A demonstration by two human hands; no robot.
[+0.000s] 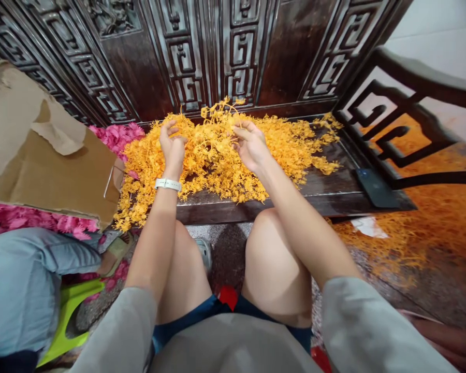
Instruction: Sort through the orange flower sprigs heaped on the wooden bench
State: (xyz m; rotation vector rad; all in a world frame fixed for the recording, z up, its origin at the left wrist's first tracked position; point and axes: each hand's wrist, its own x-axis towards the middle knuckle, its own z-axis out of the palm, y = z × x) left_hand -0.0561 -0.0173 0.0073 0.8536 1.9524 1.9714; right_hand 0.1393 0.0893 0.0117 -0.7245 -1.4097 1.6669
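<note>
A heap of yellow artificial flower sprigs (217,166) spreads over a dark wooden bench (326,199). Above the heap's left part is my left hand (173,142), its fingers curled and apart with nothing visible between them; a pale band circles that wrist. To the right, my right hand (249,141) pinches a thin yellow stem between thumb and fingers. The sprig on that stem (223,111) rises and arches between the two hands, its lower part merging with the pile.
A torn cardboard box (50,155) and pink flowers (118,137) lie at the left, beside a seated person's leg (23,280). At the bench's right end are a phone (376,187) and an openwork armrest (411,124). Orange material (438,223) covers the floor beyond.
</note>
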